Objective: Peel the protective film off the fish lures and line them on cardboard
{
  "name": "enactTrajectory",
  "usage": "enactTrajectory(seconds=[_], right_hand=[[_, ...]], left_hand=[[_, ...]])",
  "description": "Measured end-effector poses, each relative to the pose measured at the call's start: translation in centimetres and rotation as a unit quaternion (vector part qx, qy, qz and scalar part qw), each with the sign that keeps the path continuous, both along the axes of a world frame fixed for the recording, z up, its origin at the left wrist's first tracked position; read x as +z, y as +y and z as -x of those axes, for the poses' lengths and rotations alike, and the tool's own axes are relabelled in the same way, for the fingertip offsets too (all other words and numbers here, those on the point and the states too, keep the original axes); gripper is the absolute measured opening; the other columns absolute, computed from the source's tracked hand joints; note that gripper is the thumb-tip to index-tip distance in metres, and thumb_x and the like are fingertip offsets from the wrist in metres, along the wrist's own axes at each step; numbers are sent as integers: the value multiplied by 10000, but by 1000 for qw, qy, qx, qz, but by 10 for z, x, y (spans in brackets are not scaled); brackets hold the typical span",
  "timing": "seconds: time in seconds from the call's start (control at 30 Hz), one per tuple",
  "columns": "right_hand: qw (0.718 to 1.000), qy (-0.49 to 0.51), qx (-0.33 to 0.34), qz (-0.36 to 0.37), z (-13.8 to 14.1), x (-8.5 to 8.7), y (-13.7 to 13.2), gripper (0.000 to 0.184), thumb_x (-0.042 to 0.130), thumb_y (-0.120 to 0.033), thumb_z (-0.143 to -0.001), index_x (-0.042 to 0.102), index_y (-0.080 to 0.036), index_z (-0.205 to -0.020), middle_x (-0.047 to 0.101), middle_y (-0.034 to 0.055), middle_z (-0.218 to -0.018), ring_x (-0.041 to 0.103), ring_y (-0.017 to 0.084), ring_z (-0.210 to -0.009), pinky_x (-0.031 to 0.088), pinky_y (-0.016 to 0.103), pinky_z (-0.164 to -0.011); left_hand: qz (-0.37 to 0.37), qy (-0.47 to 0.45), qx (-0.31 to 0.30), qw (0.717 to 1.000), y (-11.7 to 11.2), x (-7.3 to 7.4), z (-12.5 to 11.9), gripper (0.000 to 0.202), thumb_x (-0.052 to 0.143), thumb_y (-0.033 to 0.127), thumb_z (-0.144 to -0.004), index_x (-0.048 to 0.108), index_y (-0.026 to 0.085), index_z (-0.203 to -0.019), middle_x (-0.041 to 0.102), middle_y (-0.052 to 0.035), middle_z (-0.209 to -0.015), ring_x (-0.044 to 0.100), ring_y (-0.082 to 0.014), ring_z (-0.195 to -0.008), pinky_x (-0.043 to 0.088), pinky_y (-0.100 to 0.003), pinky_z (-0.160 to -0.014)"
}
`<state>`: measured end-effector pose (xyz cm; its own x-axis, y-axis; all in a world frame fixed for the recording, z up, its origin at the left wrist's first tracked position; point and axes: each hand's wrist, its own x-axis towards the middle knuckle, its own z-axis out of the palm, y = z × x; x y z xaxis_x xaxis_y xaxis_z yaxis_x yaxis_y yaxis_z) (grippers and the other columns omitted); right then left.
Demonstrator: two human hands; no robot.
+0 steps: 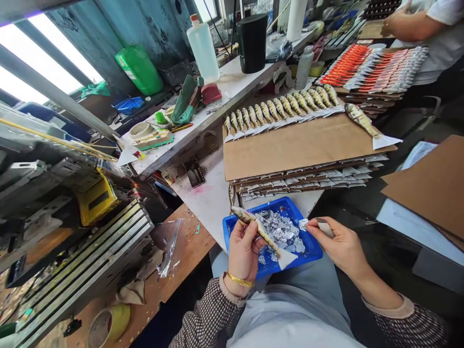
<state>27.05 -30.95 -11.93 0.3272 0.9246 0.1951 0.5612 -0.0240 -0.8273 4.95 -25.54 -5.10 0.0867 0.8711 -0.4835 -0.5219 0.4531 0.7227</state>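
Note:
My left hand (243,252) is closed around a fishing lure (264,234), a slim fish body with dark bars and a white, fan-shaped tail guard. The lure slants over a blue tray (314,251) on my lap, which holds a heap of crumpled silver foil scraps (279,229). Above the tray's right rim, my right hand (342,246) pinches a small silver foil piece (303,224) between its fingertips. A pale flat piece (325,227) also sits in that hand; its kind I cannot make out.
Stacked cardboard sheets (282,152) carry a row of similar lures (279,107), with a single lure (362,121) at the right corner. Left stand a slatted metal bench (90,270) and a tape roll (108,326). At the back right, a person (416,26) stands by orange lures (344,63).

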Motion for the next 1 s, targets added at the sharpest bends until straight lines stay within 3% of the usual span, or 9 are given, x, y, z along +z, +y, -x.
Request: enactTrajectory(seconds=[0.13, 0.27, 0.37, 0.47, 0.63, 0.73, 0.83, 1.0], right_hand=[[997, -34, 43, -49, -2, -18, 13, 210, 575, -347, -977, 712, -200, -918, 763, 63, -867, 713, 230, -779, 565, 334, -724], [991, -59, 75, -98, -1, -28, 19, 232, 498, -252, -978, 723, -224, -926, 754, 74, -959, 695, 243, -894, 560, 384, -826], [988, -65, 68, -122, -3, -32, 22, 224, 495, -213, -974, 717, -231, -952, 749, 72, -1006, 704, 237, -921, 579, 376, -830], [988, -56, 44, -135, -7, -34, 21, 193, 512, -225, -985, 702, -224, -950, 744, 79, -1012, 718, 235, -927, 605, 356, -814], [989, -31, 17, -146, -20, -37, 5, 216, 509, -282, -1019, 703, -225, -944, 751, 84, -977, 745, 215, -892, 637, 285, -758], [989, 16, 3, -147, -30, -43, -7, 216, 538, -327, -1021, 720, -228, -960, 754, 79, -967, 756, 201, -854, 644, 244, -730], [987, 66, -5, -150, -39, -50, -17, 205, 574, -355, -1013, 733, -230, -977, 753, 73, -961, 759, 190, -820, 645, 220, -708], [986, 92, 0, -139, -46, -51, -25, 210, 597, -386, -1004, 738, -234, -973, 752, 65, -938, 761, 182, -775, 640, 206, -667]], left_hand=[[-39, 23, -41, 998, 20, 20, -12, 451, 928, 403, -634, 665, 163, -911, 618, 28, -783, 552, -63, -625, 506, -159, -510], [-109, 61, -104, 987, 56, 44, -38, 402, 890, 429, -681, 666, 147, -861, 607, 29, -731, 546, -65, -598, 501, -165, -503], [-160, 89, -157, 970, 96, 58, -82, 388, 870, 444, -692, 659, 139, -806, 602, 26, -690, 550, -66, -562, 496, -176, -504], [-200, 124, -208, 949, 140, 66, -150, 319, 828, 391, -749, 633, 138, -750, 579, 28, -642, 539, -63, -516, 483, -183, -497], [-216, 229, -241, 918, 196, 67, -267, 158, 677, 217, -886, 605, 142, -768, 536, 39, -588, 525, -71, -485, 517, -209, -530], [-228, 282, -241, 900, 213, 61, -312, 47, 606, 164, -913, 642, 135, -907, 585, 16, -641, 563, -96, -521, 548, -237, -565], [-245, 348, -251, 869, 221, 53, -331, 150, 578, 167, -923, 653, 136, -1049, 673, -34, -788, 619, -123, -577, 573, -271, -598], [-283, 475, -286, 783, 228, 49, -331, 284, 602, 279, -928, 632, 153, -1182, 735, -103, -975, 705, -189, -716, 585, -326, -694]])
